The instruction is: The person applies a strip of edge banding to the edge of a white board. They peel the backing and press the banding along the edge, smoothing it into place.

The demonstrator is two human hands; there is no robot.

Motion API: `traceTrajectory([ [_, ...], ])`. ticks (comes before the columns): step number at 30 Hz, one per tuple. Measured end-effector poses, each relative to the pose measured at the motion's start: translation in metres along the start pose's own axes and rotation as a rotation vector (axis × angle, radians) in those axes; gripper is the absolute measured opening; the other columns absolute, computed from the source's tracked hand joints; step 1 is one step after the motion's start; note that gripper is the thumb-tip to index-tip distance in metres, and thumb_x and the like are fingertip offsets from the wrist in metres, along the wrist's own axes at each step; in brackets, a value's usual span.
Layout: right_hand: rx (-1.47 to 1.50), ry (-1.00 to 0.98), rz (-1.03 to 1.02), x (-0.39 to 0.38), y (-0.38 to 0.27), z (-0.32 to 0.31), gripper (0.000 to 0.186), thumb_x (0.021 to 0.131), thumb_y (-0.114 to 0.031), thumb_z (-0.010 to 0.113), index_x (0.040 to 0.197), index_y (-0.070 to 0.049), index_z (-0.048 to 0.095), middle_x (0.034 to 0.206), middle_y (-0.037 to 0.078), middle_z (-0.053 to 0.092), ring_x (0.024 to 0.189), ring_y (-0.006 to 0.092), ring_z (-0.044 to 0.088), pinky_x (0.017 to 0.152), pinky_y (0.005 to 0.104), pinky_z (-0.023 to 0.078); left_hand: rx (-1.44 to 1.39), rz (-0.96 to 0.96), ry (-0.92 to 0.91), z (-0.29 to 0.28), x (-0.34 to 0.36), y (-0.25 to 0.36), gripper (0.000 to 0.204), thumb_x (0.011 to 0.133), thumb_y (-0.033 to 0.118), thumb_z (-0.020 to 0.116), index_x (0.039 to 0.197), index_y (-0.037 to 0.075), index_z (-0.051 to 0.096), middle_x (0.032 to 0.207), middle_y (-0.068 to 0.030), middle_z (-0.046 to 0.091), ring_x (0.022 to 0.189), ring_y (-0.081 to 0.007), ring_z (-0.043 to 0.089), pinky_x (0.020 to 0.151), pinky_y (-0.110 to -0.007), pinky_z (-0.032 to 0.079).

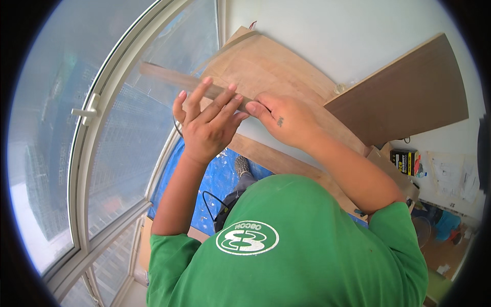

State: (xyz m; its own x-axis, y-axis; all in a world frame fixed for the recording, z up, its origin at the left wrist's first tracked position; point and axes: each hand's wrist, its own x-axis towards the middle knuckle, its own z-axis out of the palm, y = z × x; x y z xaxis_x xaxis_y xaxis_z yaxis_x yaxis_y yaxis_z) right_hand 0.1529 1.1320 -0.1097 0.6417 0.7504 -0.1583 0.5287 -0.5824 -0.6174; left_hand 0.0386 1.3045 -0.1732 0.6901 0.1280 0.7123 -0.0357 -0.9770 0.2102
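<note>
A long, narrow brown wooden strip (pixel 174 77) slants from upper left down to my right hand, its far end blurred by motion. My right hand (pixel 289 120) is closed round the strip's near end, thumb lying along it. In front of the strip is my left hand (pixel 207 128), its fingers stretched out and spread. Those fingertips overlap the strip, and whether they press on it I cannot tell. Beyond both hands lies a large light-brown wooden board (pixel 276 61).
A darker brown panel (pixel 404 92) leans at the right against the white wall. Tall windows with a handle (pixel 88 110) stand close on my left. Blue sheeting (pixel 204 179) spotted with debris covers the floor. A black-and-yellow box (pixel 404 161) sits at the right.
</note>
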Motion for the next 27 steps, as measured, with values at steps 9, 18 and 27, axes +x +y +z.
traceTrajectory([
  [9, -0.056, 0.109, -0.093, -0.013, 0.007, -0.002, 0.044, 0.100, -0.045, 0.061, 0.081, -0.006, 0.058, 0.075, 0.016, 0.064, 0.074, 0.0381, 0.064, 0.067, 0.0508, 0.048, -0.055, 0.060, -0.031, -0.003, 0.002, -0.001, 0.030, 0.086, 0.033, 0.080, 0.111, 0.017, 0.077, 0.123, 0.0030, 0.074, 0.130, -0.0241, 0.061, 0.121, -0.046, 0.020],
  [18, -0.109, 0.047, -0.136, -0.019, 0.004, 0.002, 0.045, 0.093, -0.046, 0.072, 0.081, -0.004, 0.056, 0.072, 0.014, 0.059, 0.072, 0.0338, 0.060, 0.062, 0.0452, 0.045, -0.137, -0.024, -0.030, 0.000, -0.011, -0.001, 0.037, 0.080, 0.027, 0.084, 0.115, 0.018, 0.074, 0.127, 0.0035, 0.071, 0.131, -0.0231, 0.059, 0.120, -0.048, 0.024],
  [27, -0.064, -0.014, -0.048, -0.019, -0.004, 0.003, 0.045, 0.094, -0.043, 0.071, 0.083, -0.003, 0.055, 0.069, 0.015, 0.054, 0.063, 0.0313, 0.052, 0.058, 0.0432, 0.041, -0.277, -0.213, 0.160, 0.001, -0.047, 0.021, 0.052, 0.086, 0.026, 0.079, 0.134, 0.013, 0.065, 0.148, -0.0143, 0.058, 0.140, -0.0350, 0.050, 0.121, -0.054, 0.027],
])
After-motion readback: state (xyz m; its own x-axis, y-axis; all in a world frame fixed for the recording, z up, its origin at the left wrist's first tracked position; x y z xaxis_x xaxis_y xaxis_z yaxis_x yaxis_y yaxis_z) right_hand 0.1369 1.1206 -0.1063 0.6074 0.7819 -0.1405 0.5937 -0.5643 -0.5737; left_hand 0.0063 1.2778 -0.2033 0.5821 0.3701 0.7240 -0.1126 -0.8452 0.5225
